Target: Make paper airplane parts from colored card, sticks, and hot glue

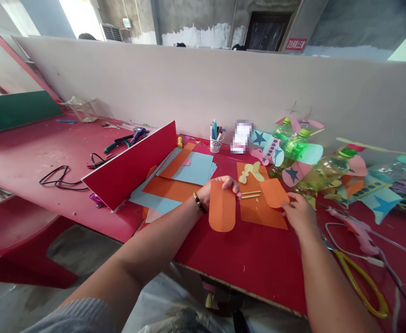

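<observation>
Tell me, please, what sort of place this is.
Probably a craft workroom, judging by the cut orange paper, the pink glue gun and the plastic bottles decorated with paper shapes.

Black cable (74,188) and pliers (113,146) left of a red divider (133,162), red chair (14,226), wall sign (296,44)

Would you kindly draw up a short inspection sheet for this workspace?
Surface: red tabletop, small scrap near the front edge.
Job's things: orange rounded piece; second orange piece.
Clutter: scissors, plastic bottles and a pink glue gun at right.
Hands: left hand holds the rounded piece; right hand pinches the second piece's edge.
Cables: white cable beside the glue gun; black cable left of the red divider.
Surroundings: pale partition behind; red chair at left.
</observation>
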`<action>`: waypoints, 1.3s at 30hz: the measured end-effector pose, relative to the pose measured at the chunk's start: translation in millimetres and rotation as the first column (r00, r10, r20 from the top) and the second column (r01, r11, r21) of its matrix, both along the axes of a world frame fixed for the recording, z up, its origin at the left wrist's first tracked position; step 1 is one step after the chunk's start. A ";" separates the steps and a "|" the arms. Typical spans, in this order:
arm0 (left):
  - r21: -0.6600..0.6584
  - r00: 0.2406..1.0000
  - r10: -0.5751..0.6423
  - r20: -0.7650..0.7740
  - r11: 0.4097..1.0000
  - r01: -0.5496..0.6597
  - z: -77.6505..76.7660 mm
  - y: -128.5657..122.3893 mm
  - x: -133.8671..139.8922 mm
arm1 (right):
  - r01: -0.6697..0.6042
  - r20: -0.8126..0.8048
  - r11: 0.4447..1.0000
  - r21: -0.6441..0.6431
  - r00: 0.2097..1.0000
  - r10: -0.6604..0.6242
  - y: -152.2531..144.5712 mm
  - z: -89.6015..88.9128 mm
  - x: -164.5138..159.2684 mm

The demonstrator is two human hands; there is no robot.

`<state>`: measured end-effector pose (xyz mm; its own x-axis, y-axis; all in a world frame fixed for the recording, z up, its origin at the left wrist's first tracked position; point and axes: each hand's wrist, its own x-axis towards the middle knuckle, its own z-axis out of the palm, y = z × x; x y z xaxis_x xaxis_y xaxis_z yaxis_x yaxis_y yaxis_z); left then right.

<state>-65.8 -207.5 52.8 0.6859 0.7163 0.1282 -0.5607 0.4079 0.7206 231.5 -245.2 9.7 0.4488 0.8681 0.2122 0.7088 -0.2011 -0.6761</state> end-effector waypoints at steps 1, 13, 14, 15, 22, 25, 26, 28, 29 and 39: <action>0.019 1.000 -0.005 -0.026 1.000 0.006 1.6 -0.9 0.6 | 0.012 0.097 1.000 -0.016 0.995 -0.010 -0.9 1.4 1.5; 0.626 0.689 0.261 -0.676 0.696 0.352 -7.0 -3.4 7.5 | -0.399 0.464 0.908 0.126 0.833 0.302 -1.6 8.4 -50.3; 0.637 0.671 0.277 -0.688 0.673 0.375 -7.9 -3.8 7.9 | -0.424 0.494 0.901 0.092 0.805 0.329 0.4 9.0 -55.3; 0.642 0.660 0.286 -0.694 0.661 0.389 -8.8 -4.3 8.4 | -0.442 0.519 0.895 0.057 0.779 0.352 2.7 9.8 -59.5; 0.709 0.641 0.403 -0.653 0.624 0.330 -18.3 -5.2 14.6 | -0.450 0.623 0.879 -0.159 0.644 0.443 23.8 13.7 -69.0; 0.713 0.621 0.439 -0.649 0.635 0.298 -21.6 -4.0 15.8 | -0.434 0.625 0.881 -0.190 0.639 0.449 27.7 14.3 -68.1; 0.716 0.615 0.450 -0.647 0.636 0.287 -22.3 -3.6 16.0 | -0.429 0.623 0.884 -0.188 0.643 0.445 27.0 15.2 -67.4; 0.730 0.613 0.475 -0.632 0.629 0.266 -23.4 -3.2 16.1 | -0.412 0.621 0.892 -0.184 0.655 0.430 21.9 18.2 -65.5; 0.739 0.616 0.484 -0.622 0.622 0.259 -23.7 -3.1 16.3 | -0.401 0.607 0.900 -0.170 0.677 0.416 17.3 20.1 -64.2; 0.743 0.640 0.415 -0.647 0.530 0.408 -12.2 1.2 38.5 | -0.276 -0.171 0.960 -0.034 0.949 0.267 -60.9 14.5 -46.5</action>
<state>-27.2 -206.4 40.6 0.8145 0.5696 0.1101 0.2773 -0.5490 0.7884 185.0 -306.1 24.2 0.2187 0.9703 0.1033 0.6232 -0.0575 -0.7800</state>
